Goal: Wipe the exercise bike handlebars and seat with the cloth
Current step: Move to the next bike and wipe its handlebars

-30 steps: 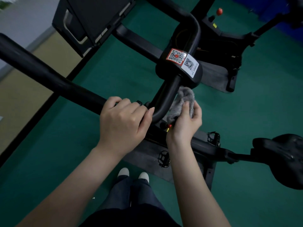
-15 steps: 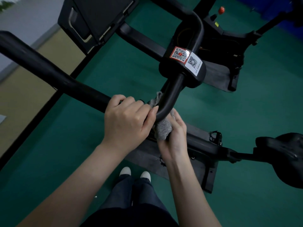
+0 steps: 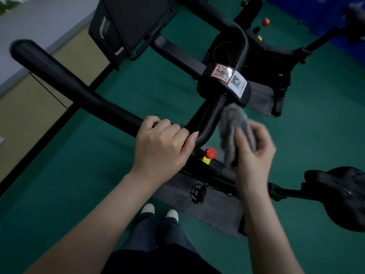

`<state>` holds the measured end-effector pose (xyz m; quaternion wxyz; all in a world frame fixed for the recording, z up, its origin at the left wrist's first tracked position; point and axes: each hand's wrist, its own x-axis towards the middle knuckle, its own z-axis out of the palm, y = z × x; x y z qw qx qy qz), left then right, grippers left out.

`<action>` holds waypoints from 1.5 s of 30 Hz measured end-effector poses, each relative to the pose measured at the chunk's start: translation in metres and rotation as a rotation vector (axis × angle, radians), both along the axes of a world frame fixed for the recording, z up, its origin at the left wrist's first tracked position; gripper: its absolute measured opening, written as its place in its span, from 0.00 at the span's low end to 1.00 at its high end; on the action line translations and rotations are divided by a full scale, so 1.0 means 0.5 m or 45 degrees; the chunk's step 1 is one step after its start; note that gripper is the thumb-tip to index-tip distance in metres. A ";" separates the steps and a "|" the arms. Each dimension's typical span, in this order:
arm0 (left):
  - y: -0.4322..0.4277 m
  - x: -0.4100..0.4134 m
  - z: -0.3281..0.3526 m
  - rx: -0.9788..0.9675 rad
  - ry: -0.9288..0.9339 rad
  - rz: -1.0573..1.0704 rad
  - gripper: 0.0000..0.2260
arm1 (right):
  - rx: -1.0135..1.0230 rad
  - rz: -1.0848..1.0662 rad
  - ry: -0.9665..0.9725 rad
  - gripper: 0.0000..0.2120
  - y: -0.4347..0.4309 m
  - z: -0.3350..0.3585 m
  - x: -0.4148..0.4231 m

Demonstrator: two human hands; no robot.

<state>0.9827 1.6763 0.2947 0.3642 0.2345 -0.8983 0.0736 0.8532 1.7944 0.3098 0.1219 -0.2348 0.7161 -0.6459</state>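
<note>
handlebar wipe: my left hand point(image 3: 164, 143) grips the handlebar point(image 3: 79, 91), right hand point(image 3: 254, 153) clutches the cloth point(image 3: 235, 123) at three o'clock; next, press on.

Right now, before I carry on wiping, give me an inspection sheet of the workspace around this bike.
Surface: green floor; dark mat under the bike.
Job's things: handlebars black, in front; seat at lower right, no hand on it; cloth grey, bunched, beside the curved bar, contact unclear from blur.
Clutter: nothing seen.
Grippers: left hand grips the handlebars; right hand holds the cloth.
Cables: nothing seen.
Surroundings: red knob and QR stickers on the frame; second bike behind.
</note>
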 end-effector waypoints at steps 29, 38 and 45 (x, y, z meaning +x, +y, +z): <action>-0.037 0.061 0.026 0.295 -0.028 -0.072 0.14 | 1.022 0.903 1.332 0.12 -0.168 0.129 -0.091; -0.029 0.064 0.040 0.373 -0.072 -0.069 0.15 | 0.638 0.528 1.021 0.08 -0.070 0.090 -0.013; -0.026 0.072 0.070 0.348 -0.169 -0.093 0.13 | 0.360 0.443 0.753 0.08 -0.040 0.106 0.031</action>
